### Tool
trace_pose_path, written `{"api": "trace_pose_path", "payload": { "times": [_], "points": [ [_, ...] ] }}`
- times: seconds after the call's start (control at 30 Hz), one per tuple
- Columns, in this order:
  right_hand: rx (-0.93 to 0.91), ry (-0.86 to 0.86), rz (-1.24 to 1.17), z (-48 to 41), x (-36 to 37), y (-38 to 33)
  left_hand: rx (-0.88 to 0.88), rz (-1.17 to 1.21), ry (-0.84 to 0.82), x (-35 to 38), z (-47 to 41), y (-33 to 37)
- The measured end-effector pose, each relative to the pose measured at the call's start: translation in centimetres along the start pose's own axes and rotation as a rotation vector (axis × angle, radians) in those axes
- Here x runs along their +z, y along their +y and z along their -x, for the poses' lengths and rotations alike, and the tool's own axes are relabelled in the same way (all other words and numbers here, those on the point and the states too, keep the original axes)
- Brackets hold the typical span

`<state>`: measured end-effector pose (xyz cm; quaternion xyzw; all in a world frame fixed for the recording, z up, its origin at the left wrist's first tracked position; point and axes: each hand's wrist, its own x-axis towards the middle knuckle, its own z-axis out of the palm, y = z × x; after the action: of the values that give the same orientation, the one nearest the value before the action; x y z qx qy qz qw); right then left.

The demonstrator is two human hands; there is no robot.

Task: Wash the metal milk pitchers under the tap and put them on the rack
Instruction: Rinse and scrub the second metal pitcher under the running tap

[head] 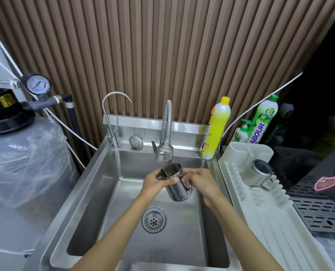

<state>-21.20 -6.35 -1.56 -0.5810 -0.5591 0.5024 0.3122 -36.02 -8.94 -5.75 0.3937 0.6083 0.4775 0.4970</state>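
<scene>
Head view: left hand (154,181) wraps pitcher (177,185) body, right hand (199,180) grips handle side; pitcher over sink (106,192), mouth under tap (164,151). Flow unclear. Second pitcher (259,174) inverted on rack (260,216), right. Judged: one done; this one mid-wash, racking left.

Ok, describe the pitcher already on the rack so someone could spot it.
Right of the steel sink sits a white drying rack. At its far end rests a metal pitcher, untouched; the other pitcher is in the left hand and right hand under the tap.
</scene>
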Motion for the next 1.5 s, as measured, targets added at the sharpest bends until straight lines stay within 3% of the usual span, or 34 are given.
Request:
{"api": "trace_pose_path", "payload": {
  "times": [0.27, 0.57, 0.7, 0.87, 1.0, 1.13, 1.3, 1.5],
  "points": [
    [-0.094, -0.099, -0.243, -0.5, -0.1, 0.8, 0.153, 0.112, 0.064, 0.2, -0.4, 0.9],
    [0.073, -0.248, -0.701, -1.0, 2.6, 2.6, 0.356, -0.231, 0.263, -0.8, 0.7, 1.4],
    [0.094, -0.299, -0.735, -1.2, 3.6, 3.1, 0.384, -0.430, 0.357, -1.2, 1.2, 1.8],
    [0.103, -0.208, -0.468, -1.3, 3.3, 3.0, 0.233, -0.526, 0.374, -1.8, 1.0, 1.0],
    [0.041, -0.025, -0.119, -1.4, 3.3, 1.9, 0.042, -0.333, 0.243, -2.2, 0.7, 0.2],
    [-0.143, 0.097, 0.331, -1.0, 4.2, 0.6, -0.094, -0.247, 0.087, -2.1, 0.5, -1.0],
    [-0.372, 0.027, 0.686, -0.7, 5.4, 0.0, -0.213, -0.131, 0.045, -2.4, -2.0, -3.4],
    [-0.585, -0.133, 1.036, -0.3, 6.7, 0.6, -0.226, -0.266, 0.010, -2.6, -0.5, -3.0]
  ]
}}
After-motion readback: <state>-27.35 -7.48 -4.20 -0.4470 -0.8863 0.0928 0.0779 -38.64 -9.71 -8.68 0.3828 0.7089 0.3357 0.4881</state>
